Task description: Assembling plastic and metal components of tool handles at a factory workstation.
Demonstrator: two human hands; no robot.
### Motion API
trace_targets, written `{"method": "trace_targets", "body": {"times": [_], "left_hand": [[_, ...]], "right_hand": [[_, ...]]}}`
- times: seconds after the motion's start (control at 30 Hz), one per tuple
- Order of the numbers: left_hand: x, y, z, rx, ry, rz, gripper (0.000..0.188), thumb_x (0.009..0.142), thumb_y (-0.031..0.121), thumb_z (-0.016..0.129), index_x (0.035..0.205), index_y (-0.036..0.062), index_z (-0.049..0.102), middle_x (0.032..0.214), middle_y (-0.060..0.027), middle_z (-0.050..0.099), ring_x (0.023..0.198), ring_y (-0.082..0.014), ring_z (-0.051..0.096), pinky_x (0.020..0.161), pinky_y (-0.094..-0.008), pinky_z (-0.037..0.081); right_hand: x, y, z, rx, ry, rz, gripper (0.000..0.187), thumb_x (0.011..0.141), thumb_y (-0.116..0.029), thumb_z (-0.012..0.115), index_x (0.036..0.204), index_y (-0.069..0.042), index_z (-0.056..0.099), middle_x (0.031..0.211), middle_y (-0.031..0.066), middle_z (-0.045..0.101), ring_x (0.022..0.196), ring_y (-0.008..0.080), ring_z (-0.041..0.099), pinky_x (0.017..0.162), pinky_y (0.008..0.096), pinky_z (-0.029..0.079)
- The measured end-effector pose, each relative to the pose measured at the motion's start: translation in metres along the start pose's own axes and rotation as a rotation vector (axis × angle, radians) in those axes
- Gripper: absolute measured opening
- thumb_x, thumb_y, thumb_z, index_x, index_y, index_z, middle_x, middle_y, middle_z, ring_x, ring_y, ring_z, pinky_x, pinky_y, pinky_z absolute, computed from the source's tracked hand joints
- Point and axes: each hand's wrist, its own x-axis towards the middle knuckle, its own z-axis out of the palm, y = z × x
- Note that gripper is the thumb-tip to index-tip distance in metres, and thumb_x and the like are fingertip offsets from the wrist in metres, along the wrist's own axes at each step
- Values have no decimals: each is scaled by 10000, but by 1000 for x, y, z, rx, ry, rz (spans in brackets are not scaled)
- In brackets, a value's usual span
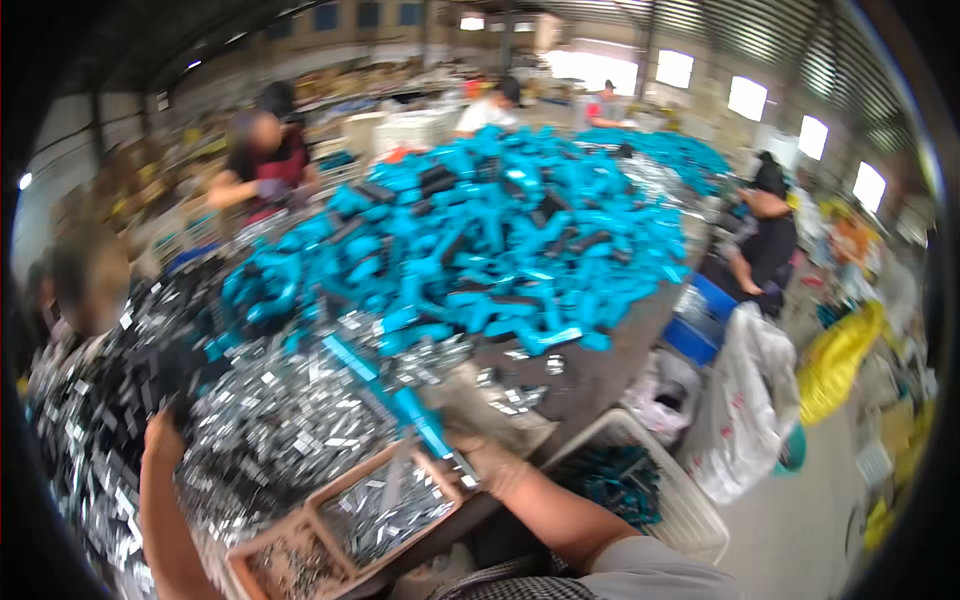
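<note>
My right hand (482,462) is closed around a long teal plastic part (425,425) with a silvery metal end, held slanting over the near edge of the heap. Another teal strip (350,358) lines up beyond it; I cannot tell whether the two are joined. My left hand (163,435) reaches out at the left to a cluster of black pieces (165,365), its fingers blurred and partly hidden there. Between my hands spreads a pile of small shiny metal pieces (270,430). Below my right hand is a brown divided tray (318,510) with metal strips and small parts.
A large mound of teal plastic parts (500,240) covers the table beyond. To the right stand a white crate (690,490) with dark teal parts, a blue bin (705,315), a white sack (745,400) and a yellow sack (840,365). Several people work around the table.
</note>
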Motion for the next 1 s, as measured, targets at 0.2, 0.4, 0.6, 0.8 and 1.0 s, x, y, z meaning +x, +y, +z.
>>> {"method": "trace_targets", "body": {"times": [0.2, 0.4, 0.6, 0.8, 1.0], "left_hand": [[30, 28, -3, -68, 151, -16, 396, 768, 55, 669, 1163, 30, 638, 1099, -219, 667, 1030, -412, 632, 866, -461, 512], [-44, 98, -53, -935, 260, 23, 412, 909, 177, 654, 1254, -17, 540, 975, -47, 593, 793, -110, 538, 689, -260, 463], [-185, 170, -73, -1360, 149, -32, 483, 942, 338, 683, 1284, 33, 533, 871, -32, 670, 744, -121, 618, 634, -252, 494], [-211, 243, -59, -1863, 155, -253, 355, 1030, 136, 492, 1347, -13, 551, 977, -56, 652, 860, -116, 605, 746, -247, 501], [-228, 267, -47, -2214, 87, 34, 562, 949, 349, 676, 1357, -7, 525, 999, -60, 667, 807, -105, 616, 676, -241, 507]], "right_hand": [[-4, -3, -20, 170, -6, 36, 377, 981, -250, 637, 1302, -68, 559, 1004, 75, 678, 607, 121, 610, 443, 245, 518], [-12, -4, -20, 233, -30, -27, 356, 996, -235, 611, 1307, -70, 562, 1048, 104, 686, 655, 148, 637, 451, 265, 526], [-15, -3, -15, -403, 102, -472, 346, 1008, -280, 576, 1257, -41, 600, 1158, 154, 675, 708, 194, 681, 575, 290, 570], [-81, -19, 55, 328, -389, 176, 487, 1015, -355, 536, 1275, 56, 534, 695, 45, 557, 475, 96, 488, 416, 210, 370], [-135, 39, 94, 77, -301, 351, 585, 913, -383, 669, 1191, 124, 575, 542, 32, 395, 411, 102, 340, 366, 225, 274]]}}
